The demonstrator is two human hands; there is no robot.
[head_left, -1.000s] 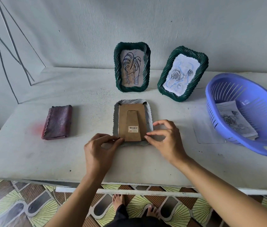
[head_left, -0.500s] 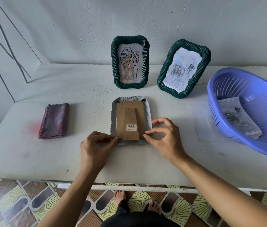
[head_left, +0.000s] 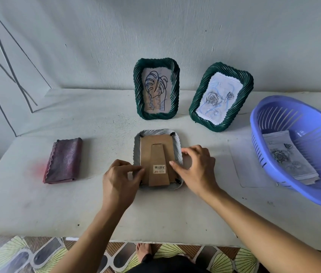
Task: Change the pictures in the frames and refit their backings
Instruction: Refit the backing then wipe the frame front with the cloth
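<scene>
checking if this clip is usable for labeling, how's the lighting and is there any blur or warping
Head view: soft even light, no glare, faint shadows beside the right hand and the basket. Head view: wide-angle warping stretches the borders. Head view: sharp centre; the label shows its bars, its print too small to read.

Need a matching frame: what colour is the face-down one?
The frame is white with twisted ribbing, seen in the head view.

A pale ribbed frame (head_left: 178, 146) lies face down near the table's front edge, its brown cardboard backing (head_left: 145, 150) facing up. Toward the back edge stand an upright green leaf-drawing frame (head_left: 137, 91) and a tilted green rose-drawing frame (head_left: 219, 67).
</scene>
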